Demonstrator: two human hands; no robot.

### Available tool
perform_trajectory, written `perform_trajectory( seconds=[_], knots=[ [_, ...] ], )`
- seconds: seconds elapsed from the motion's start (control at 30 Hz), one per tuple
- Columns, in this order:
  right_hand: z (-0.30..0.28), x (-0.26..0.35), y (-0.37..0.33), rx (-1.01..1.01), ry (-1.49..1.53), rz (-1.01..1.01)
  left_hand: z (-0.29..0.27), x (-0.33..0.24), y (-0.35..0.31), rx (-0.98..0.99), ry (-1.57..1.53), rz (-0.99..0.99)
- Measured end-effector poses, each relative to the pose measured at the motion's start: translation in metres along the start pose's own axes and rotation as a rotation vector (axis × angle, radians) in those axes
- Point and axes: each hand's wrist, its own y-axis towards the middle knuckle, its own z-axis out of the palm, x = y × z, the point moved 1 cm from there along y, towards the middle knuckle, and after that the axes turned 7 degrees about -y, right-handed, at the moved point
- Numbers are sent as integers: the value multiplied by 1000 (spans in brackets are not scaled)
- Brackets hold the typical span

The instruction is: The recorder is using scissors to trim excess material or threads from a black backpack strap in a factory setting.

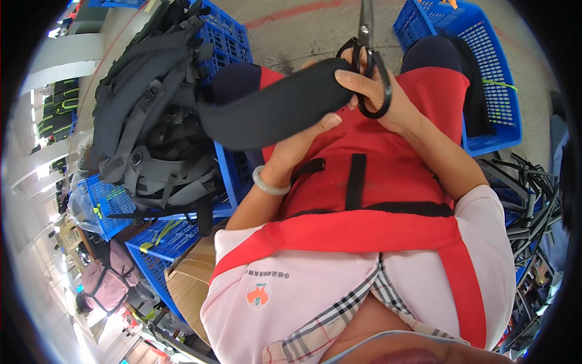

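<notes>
A wide black padded strap [273, 115] stretches across my lap, its left end curving down toward the heap of backpacks. My left hand [302, 138], with a pale bracelet on its wrist, grips the strap from below, and most of its fingers are hidden behind it. In my right hand [391, 100] is a pair of black-handled scissors [365, 33], blades pointing away from me. The right thumb also presses on the strap's right end. I cannot make out whether the blades are parted.
Dark grey backpacks [151, 115] are piled on blue crates [224, 36] at left. A blue basket [494, 85] holding black pieces stands at right, above a tangle of black straps [527, 200]. A cardboard box [191, 273] is at lower left. A red apron [388, 158] covers my lap.
</notes>
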Motion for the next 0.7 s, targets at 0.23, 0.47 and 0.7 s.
perform_trajectory(
  seconds=[0.23,0.47,0.7],
  knots=[
    [-39,28,-3,194,24,-88,22,-31,13,85,154,308],
    [-38,11,-1,-2,149,-85,30,-8,27,45,-177,205],
    [-19,10,1,158,210,-155,26,-18,22,-26,306,448]
  ],
)
